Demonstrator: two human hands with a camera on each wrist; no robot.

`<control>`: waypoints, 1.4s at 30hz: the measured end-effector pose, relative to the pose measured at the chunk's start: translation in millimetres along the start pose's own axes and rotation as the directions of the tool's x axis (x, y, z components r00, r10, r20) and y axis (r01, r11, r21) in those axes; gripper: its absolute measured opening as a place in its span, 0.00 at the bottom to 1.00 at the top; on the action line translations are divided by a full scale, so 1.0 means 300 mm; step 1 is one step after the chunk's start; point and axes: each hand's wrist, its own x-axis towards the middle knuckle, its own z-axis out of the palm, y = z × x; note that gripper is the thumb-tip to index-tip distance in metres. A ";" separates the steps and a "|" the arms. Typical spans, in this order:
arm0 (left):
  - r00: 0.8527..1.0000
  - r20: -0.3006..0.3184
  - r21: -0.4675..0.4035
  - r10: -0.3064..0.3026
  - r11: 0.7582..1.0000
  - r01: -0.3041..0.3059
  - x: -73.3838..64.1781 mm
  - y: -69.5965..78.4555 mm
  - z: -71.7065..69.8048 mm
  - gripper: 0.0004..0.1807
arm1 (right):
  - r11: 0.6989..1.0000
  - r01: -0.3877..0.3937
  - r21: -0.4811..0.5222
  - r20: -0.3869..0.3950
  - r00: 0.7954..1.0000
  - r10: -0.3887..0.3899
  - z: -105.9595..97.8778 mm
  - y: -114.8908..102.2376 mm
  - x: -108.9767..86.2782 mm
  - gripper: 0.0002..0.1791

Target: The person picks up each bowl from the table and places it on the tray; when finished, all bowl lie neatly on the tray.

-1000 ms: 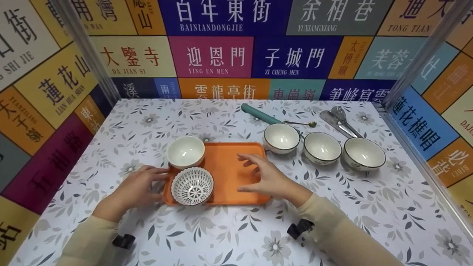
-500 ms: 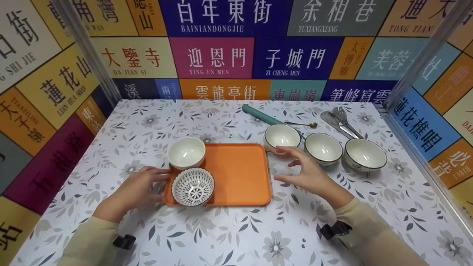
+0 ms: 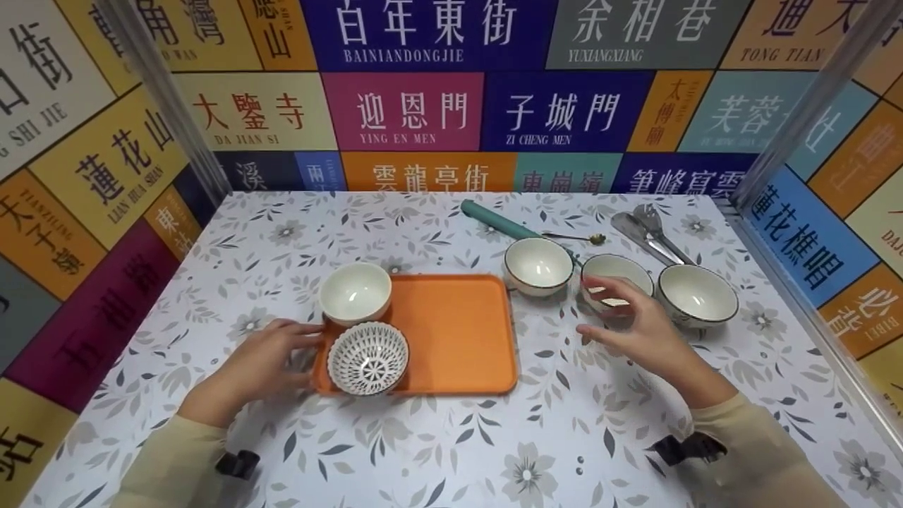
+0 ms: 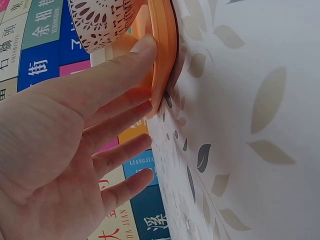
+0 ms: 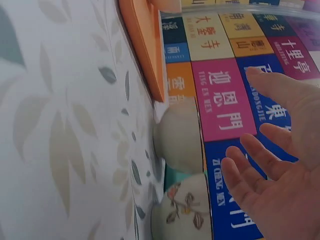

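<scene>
A: Check right hand [image 3: 638, 328].
B: Spread wide, holding nothing.
A: Locate middle dark-rimmed bowl [image 3: 621, 266].
B: Just beyond that hand, right of orange tray [image 3: 458, 339]; well apart from left hand [image 3: 264, 356], loosely spread at tray's left edge.

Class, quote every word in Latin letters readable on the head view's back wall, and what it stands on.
"O WAN": upper yellow panel, partly hidden
"SHAN": upper orange panel
"BAINIANDONGJIE": upper navy panel
"YUXIANGXIANG": grey panel
"TONG TIAN": tan panel
"DA JIAN SI": cream panel
"YING EN MEN": pink panel
"ZI CHENG MEN": lower navy panel
Too small or blurred to read: narrow orange panel, upper teal panel, light-blue panel
</scene>
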 end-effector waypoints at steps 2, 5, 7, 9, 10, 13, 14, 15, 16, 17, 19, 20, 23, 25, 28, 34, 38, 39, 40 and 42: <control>1.000 -0.001 0.005 0.010 1.000 -0.010 0.001 -0.002 0.001 0.36 | 1.000 -0.014 -0.005 -0.005 1.000 0.014 -0.027 0.004 -0.011 0.39; 0.999 -0.013 0.011 0.036 0.999 -0.036 0.002 -0.004 0.000 0.36 | 0.999 -0.027 -0.020 -0.025 0.999 0.026 -0.062 0.016 -0.028 0.40; 0.999 -0.022 0.008 0.043 0.999 -0.043 0.002 -0.005 -0.001 0.36 | 0.998 -0.046 -0.032 -0.037 0.998 0.045 -0.086 0.025 -0.037 0.40; 0.999 -0.024 0.002 0.042 0.999 -0.042 0.001 -0.005 -0.001 0.36 | 0.994 -0.079 -0.069 -0.056 0.996 0.075 -0.112 0.039 -0.044 0.40; 0.999 -0.022 -0.003 0.037 0.999 -0.037 0.001 -0.006 -0.001 0.36 | 0.990 -0.101 -0.098 -0.068 0.993 0.094 -0.126 0.047 -0.047 0.40; 1.000 -0.012 -0.010 0.021 1.000 -0.022 -0.003 -0.008 0.001 0.37 | 0.968 -0.151 -0.203 -0.103 0.986 0.133 -0.170 0.074 -0.056 0.42; 1.000 -0.008 -0.010 0.016 1.000 -0.016 -0.004 -0.008 0.003 0.37 | 0.959 -0.158 -0.234 -0.117 0.984 0.133 -0.184 0.087 -0.058 0.42; 1.000 -0.006 -0.009 0.011 1.000 -0.011 -0.005 -0.009 0.004 0.37 | 0.951 -0.161 -0.264 -0.129 0.983 0.130 -0.198 0.099 -0.059 0.43; 1.000 -0.004 -0.009 0.005 1.000 -0.005 -0.006 -0.009 0.004 0.38 | 0.945 -0.161 -0.285 -0.139 0.982 0.125 -0.211 0.112 -0.059 0.43; 1.000 -0.002 -0.007 0.001 1.000 -0.001 -0.007 -0.009 0.005 0.38 | 0.939 -0.165 -0.300 -0.150 0.981 0.125 -0.224 0.124 -0.060 0.44; 1.000 0.000 -0.005 -0.002 1.000 0.002 -0.006 -0.010 0.005 0.38 | 0.929 -0.183 -0.321 -0.173 0.976 0.132 -0.249 0.146 -0.061 0.45; 1.000 0.002 -0.005 -0.002 1.000 0.002 -0.006 -0.009 0.005 0.38 | 0.922 -0.201 -0.331 -0.183 0.972 0.146 -0.262 0.155 -0.064 0.46; 1.000 0.006 0.000 0.003 1.000 -0.003 -0.002 -0.007 0.003 0.38 | 0.901 -0.264 -0.344 -0.201 0.958 0.205 -0.298 0.181 -0.072 0.51; 1.000 0.005 0.001 0.008 1.000 -0.008 0.001 -0.004 0.002 0.38 | 0.886 -0.302 -0.351 -0.201 0.949 0.243 -0.319 0.198 -0.078 0.55; 1.000 -0.003 0.006 0.023 1.000 -0.023 0.004 0.000 0.001 0.37 | 0.863 -0.357 -0.359 -0.192 0.933 0.305 -0.342 0.227 -0.083 0.60; 0.998 -0.018 0.032 0.053 0.998 -0.053 0.003 -0.002 0.001 0.34 | 0.827 -0.424 -0.370 -0.202 0.905 0.374 -0.368 0.274 -0.087 0.70; 0.998 -0.023 0.037 0.060 0.998 -0.059 0.001 -0.005 0.002 0.34 | 0.811 -0.439 -0.386 -0.214 0.898 0.384 -0.380 0.297 -0.089 0.72; 0.998 -0.024 0.036 0.057 0.998 -0.056 0.001 -0.005 0.002 0.34 | 0.809 -0.443 -0.386 -0.213 0.896 0.390 -0.382 0.302 -0.090 0.73; 0.998 -0.023 0.033 0.055 0.998 -0.054 0.000 -0.005 0.001 0.34 | 0.807 -0.449 -0.385 -0.211 0.893 0.397 -0.384 0.307 -0.090 0.73; 0.999 -0.020 0.029 0.049 0.998 -0.048 0.000 -0.006 -0.001 0.34 | 0.806 -0.462 -0.370 -0.200 0.887 0.416 -0.388 0.318 -0.091 0.75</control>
